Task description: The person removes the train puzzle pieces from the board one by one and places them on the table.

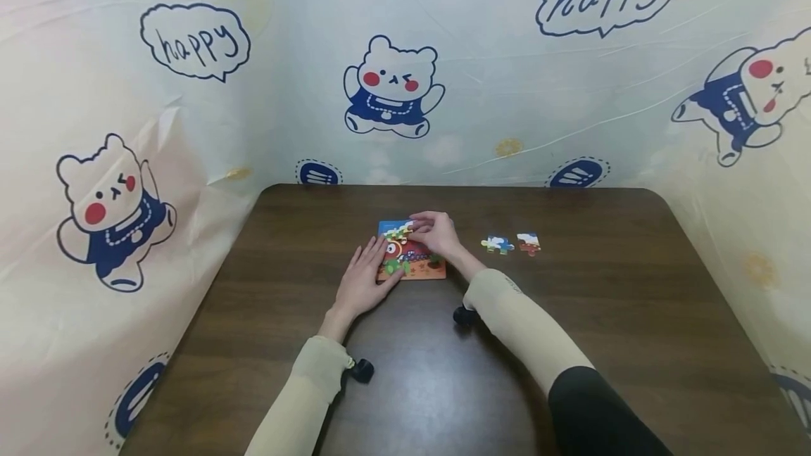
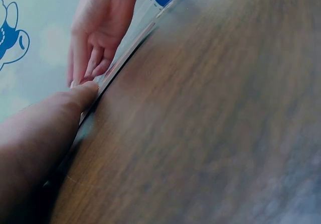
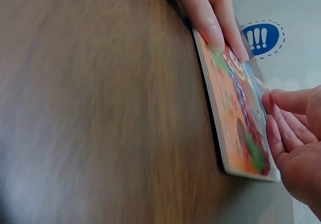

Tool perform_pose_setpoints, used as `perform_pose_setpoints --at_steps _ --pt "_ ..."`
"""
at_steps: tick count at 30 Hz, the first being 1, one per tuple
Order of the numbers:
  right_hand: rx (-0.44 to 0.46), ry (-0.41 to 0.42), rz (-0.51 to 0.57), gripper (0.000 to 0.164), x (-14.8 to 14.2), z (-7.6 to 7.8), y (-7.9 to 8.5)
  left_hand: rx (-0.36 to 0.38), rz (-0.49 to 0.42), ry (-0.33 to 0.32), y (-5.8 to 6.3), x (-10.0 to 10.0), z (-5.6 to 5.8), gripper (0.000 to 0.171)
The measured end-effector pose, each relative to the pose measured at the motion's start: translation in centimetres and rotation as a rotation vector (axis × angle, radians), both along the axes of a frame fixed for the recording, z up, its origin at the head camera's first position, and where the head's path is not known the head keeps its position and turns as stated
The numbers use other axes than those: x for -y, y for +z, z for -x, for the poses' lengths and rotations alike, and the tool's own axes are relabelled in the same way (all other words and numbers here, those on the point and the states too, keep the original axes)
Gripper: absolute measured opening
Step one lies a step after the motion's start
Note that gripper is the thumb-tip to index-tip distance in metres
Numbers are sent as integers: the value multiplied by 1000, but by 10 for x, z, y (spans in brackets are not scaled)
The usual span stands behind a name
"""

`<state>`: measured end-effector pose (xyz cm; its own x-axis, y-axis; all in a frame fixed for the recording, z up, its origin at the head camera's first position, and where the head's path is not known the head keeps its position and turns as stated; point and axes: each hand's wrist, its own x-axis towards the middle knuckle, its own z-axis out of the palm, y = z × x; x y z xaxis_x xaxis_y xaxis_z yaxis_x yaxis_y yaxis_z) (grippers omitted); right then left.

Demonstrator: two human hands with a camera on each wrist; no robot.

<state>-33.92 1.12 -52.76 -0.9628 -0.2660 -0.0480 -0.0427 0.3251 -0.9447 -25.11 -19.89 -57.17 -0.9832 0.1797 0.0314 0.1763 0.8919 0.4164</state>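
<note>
A square puzzle board (image 1: 423, 272) with a colourful picture, red in the middle and orange along its near edge, lies flat on the table. My left hand (image 1: 362, 286) rests on its left side, fingers extended and thumb on the near part. Over the far part of the board, my right hand (image 1: 437, 234) pinches a small puzzle piece (image 1: 398, 233) between thumb and forefinger. In the right wrist view that piece (image 3: 262, 85) shows only as a thin edge at the fingertips. Whether it lies flat in the board is hidden.
Two loose puzzle pieces, one blue, white and green (image 1: 497, 244) and one white and red (image 1: 529, 243), lie right of the board on the brown wooden table (image 1: 608, 329). A pale curtain (image 1: 488, 76) with cartoon bears hangs behind and at both sides.
</note>
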Motion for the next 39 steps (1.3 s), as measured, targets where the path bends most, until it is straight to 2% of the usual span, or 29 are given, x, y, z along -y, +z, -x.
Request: perform_pose_setpoints --at_steps 12,19,30,39 --pt "0 -67 6 41 -51 -2 3 -7 14 8 5 1 1 91" --pt "-5 -91 -8 42 -79 -10 4 -5 16 12 5 0 0 91" --pt "-84 -76 -115 40 -116 -19 -4 -7 9 17 5 -2 -2 91" --pt "-156 -61 -232 42 -128 -24 -8 -9 -5 10 4 -3 -3 91"
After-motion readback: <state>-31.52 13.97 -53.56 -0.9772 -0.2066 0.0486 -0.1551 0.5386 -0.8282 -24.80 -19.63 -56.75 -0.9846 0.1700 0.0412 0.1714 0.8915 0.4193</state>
